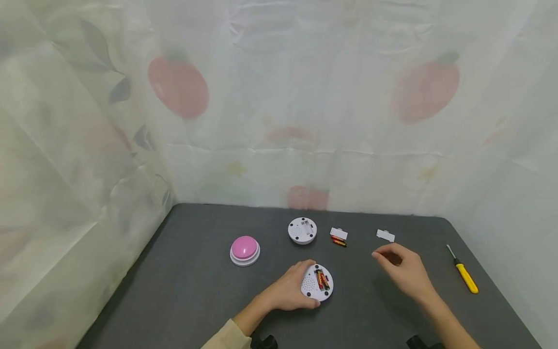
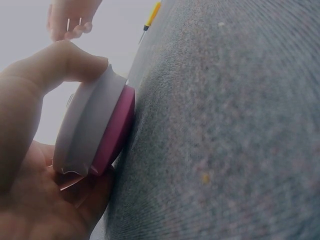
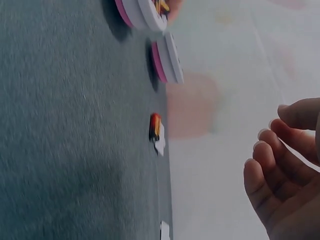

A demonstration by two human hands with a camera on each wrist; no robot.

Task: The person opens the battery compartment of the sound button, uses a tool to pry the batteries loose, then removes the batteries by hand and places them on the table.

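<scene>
My left hand (image 1: 287, 291) grips a round white push-button unit (image 1: 310, 289) from its left side, thumb at the near edge and fingers round the far edge. The unit lies bottom up, and two red-and-black batteries (image 1: 322, 279) show in its compartment. In the left wrist view its pink dome (image 2: 117, 131) faces down, close over the dark tabletop. Off to the right, my right hand (image 1: 403, 271) is raised above the table. Its fingers (image 3: 267, 155) are loosely bent, with nothing visible between them and the thumb.
A pink-domed button (image 1: 244, 248) stands upright at left. Behind the held unit, another lies bottom up (image 1: 297, 234), beside a white battery cover (image 1: 338, 233) and loose batteries (image 1: 338, 241). A second cover (image 1: 385, 235) lies farther right. A yellow-handled screwdriver (image 1: 466, 277) lies near the right edge.
</scene>
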